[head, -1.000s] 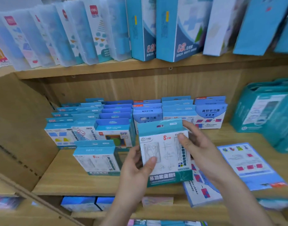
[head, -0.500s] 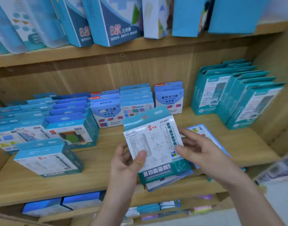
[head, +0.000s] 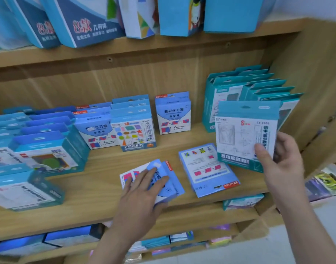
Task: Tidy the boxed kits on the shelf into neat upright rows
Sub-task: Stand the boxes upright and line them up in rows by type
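likely a shop: wooden shelves [head: 125, 54] of boxed kits [head: 172, 113].

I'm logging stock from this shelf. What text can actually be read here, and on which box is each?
"8款 几何体": large blue box on the upper shelf.
"面积学习器": upright blue box at the back of the middle shelf.
"CY 3601": white-and-teal kit gripped by the right hand.
Flat blue box under the left hand, and remaining small print: too blurred to read.

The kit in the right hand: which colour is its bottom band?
The kit has a teal band, white lettering; head view.
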Demonstrator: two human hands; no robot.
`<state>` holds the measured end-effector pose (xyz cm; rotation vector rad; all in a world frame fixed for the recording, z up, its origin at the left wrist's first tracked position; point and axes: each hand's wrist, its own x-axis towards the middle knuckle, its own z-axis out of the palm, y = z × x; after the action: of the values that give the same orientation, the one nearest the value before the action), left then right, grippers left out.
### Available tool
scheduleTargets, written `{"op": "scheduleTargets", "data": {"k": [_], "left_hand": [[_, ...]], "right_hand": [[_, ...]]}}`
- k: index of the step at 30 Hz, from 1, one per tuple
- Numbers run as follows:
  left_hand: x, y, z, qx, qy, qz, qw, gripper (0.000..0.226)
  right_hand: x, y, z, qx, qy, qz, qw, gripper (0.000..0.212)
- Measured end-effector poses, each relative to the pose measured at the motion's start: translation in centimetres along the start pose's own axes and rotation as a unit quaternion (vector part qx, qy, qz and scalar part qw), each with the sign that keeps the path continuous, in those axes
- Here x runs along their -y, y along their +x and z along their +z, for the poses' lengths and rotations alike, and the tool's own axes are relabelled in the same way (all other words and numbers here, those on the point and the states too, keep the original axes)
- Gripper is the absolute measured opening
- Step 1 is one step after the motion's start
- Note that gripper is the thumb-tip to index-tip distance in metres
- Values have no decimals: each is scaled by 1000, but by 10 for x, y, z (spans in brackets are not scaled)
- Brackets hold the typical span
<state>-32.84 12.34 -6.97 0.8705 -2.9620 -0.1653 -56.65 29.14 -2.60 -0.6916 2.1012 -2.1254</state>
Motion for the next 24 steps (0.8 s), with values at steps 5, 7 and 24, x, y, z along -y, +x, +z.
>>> {"op": "scheduleTargets", "data": {"k": [5, 7, 24], "left_hand": [[-64, 28, 3, -10, 1, 110, 994, 81], [-86, 40, 16, -17, 30, 144, 989, 81], [-40, 104, -54, -133, -436, -42, 889, 16]], "right_hand": [[-23, -1, 0, -9, -1, -31, 999, 38], [-29, -1, -2, -23, -3, -38, 999, 40], [-37, 0, -11, -20, -183, -16, 983, 63]]}}
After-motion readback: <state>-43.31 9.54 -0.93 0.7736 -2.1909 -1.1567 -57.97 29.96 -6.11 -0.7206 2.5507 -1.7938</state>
